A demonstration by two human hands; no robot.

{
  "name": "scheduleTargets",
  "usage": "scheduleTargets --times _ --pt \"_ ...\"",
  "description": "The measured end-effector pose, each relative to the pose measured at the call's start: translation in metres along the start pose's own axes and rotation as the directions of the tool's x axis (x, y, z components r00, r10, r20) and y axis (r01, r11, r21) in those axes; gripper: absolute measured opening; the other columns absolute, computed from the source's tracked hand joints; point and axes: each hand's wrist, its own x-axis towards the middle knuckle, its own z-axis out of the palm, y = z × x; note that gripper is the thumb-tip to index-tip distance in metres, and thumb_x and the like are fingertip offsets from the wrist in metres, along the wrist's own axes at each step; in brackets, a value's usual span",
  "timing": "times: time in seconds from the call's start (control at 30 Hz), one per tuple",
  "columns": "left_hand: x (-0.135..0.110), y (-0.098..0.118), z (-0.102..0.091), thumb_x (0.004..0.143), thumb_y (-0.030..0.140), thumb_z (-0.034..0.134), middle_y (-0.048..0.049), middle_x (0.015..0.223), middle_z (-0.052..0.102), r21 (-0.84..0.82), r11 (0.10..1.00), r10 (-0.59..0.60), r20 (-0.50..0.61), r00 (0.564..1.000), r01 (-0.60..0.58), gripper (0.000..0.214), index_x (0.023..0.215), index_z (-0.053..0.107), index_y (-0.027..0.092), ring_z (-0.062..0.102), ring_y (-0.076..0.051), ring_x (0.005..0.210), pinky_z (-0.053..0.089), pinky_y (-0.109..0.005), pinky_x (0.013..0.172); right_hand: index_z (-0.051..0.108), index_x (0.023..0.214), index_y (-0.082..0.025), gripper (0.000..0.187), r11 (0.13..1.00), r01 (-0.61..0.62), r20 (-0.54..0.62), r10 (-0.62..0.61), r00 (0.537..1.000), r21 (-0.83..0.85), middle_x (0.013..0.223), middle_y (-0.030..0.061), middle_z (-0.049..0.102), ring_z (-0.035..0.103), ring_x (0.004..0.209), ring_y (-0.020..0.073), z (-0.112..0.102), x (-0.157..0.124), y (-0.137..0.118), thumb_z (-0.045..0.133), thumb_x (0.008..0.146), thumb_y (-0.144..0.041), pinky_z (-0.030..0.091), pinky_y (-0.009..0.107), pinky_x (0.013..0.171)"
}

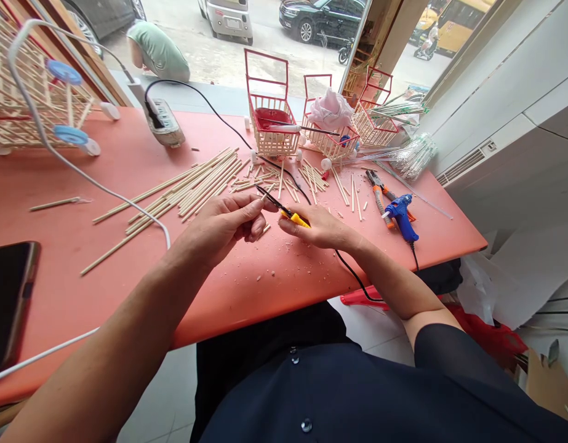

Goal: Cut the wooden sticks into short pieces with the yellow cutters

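Observation:
My left hand (235, 218) is closed in a pinch on a short, thin wooden stick (265, 196), mostly hidden by the fingers. Wrapped in my right hand (318, 226) is a yellow-handled tool (299, 219) with a long, narrow dark end, which reaches over to the left fingertips beside the stick. Whether that end is a scissor blade or a plier jaw is hard to see. Beyond the hands lie long wooden sticks (186, 187) in a loose bundle and several short cut sticks (314, 177). Small crumbs of wood dot the tabletop below the hands.
On the pink table (219, 307) stand stick-built carts, one with a red lining (272, 118). A blue glue gun (402, 218) and orange-handled pliers (378, 194) lie at right. A power strip (166, 126), white cable (87, 169) and phone (9, 301) are at left.

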Motion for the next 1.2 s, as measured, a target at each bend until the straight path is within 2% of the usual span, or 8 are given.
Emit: scheduleTargets --times 0.2,0.5,0.83,1.03,1.2 --pt "-0.0013 0.0015 0.003 0.076 0.056 0.107 0.0005 0.052 0.058 0.06 0.998 0.028 -0.024 0.999 -0.027 0.049 0.089 0.086 0.013 0.053 -0.011 0.05 0.039 -0.022 0.051 0.057 0.098 -0.022 0.062 1.0 -0.009 -0.016 0.009 1.0 -0.026 0.093 0.0022 0.06 0.056 0.089 0.02 0.0026 -0.0005 0.0009 0.05 0.103 -0.084 0.038 0.034 0.085" --pt "-0.0054 -0.003 0.0089 0.094 0.049 0.091 0.0006 0.053 0.06 0.236 0.963 0.159 -0.1 0.982 -0.132 0.034 0.09 0.084 0.016 0.051 -0.012 0.049 0.039 -0.027 0.053 0.062 0.105 -0.022 0.06 0.998 0.019 0.018 -0.02 1.0 0.059 0.096 0.003 0.065 0.059 0.093 0.0218 -0.0029 -0.0027 -0.0025 0.055 0.103 -0.081 0.043 0.034 0.088" --pt "-0.0052 -0.0026 0.0085 0.094 0.048 0.088 0.0009 0.054 0.059 0.265 0.956 0.152 -0.085 0.985 -0.125 0.032 0.094 0.085 0.016 0.05 -0.013 0.049 0.039 -0.028 0.053 0.069 0.11 -0.02 0.068 0.999 0.032 -0.003 -0.032 0.999 0.03 0.105 0.0066 0.07 0.062 0.097 0.0228 -0.0036 -0.0021 -0.0004 0.055 0.101 -0.085 0.044 0.035 0.092" --pt "-0.0055 -0.0022 0.01 0.093 0.048 0.087 0.0013 0.052 0.057 0.295 0.944 0.175 -0.072 0.982 -0.146 0.033 0.089 0.081 0.016 0.049 -0.013 0.049 0.038 -0.027 0.053 0.069 0.111 -0.019 0.068 1.0 0.029 -0.006 -0.029 1.0 0.001 0.104 0.0066 0.071 0.061 0.097 0.0224 -0.0032 -0.0022 0.0006 0.055 0.102 -0.085 0.044 0.035 0.092" --pt "-0.006 -0.0019 0.0105 0.094 0.045 0.085 0.0009 0.054 0.058 0.373 0.913 0.21 -0.088 0.974 -0.164 0.028 0.089 0.081 0.017 0.05 -0.013 0.049 0.04 -0.028 0.053 0.069 0.112 -0.019 0.066 0.999 0.046 -0.02 -0.046 0.999 0.005 0.106 0.0068 0.072 0.061 0.097 0.0226 -0.0018 -0.0019 0.0023 0.055 0.103 -0.083 0.044 0.036 0.092"
